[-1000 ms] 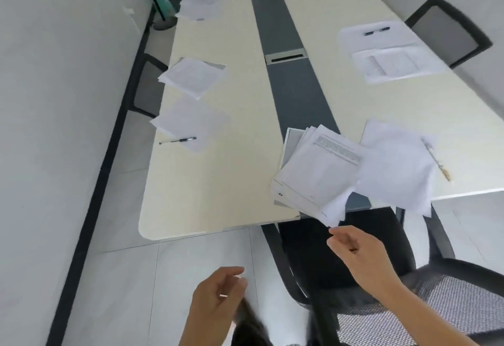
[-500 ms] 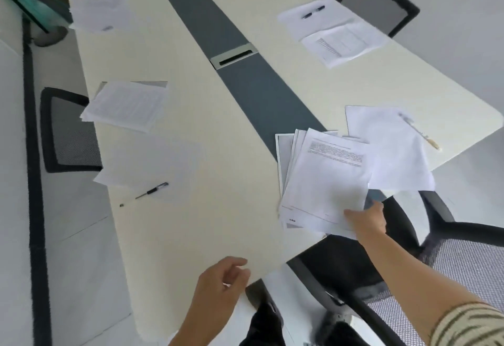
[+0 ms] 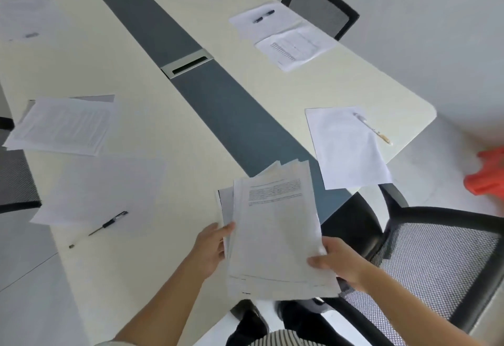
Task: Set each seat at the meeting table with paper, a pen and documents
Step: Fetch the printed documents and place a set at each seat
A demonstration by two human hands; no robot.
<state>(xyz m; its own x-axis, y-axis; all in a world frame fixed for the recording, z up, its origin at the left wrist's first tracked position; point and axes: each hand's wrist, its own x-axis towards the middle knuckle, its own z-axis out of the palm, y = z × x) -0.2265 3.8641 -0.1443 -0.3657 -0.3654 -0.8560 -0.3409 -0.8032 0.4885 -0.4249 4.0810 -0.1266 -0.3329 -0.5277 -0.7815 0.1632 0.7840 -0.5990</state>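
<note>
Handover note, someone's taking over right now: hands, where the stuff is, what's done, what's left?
Hands: left hand grips the document stack at its left edge, right hand grips its lower right corner, over the near end of the table.
Done: near left seat has blank paper, black pen, documents; far right seat has paper sheet with dark pen and printed document.
Left: near right seat has only white sheet and light pen; likely gets documents from the stack next. Farther seats too cropped to judge.
</note>
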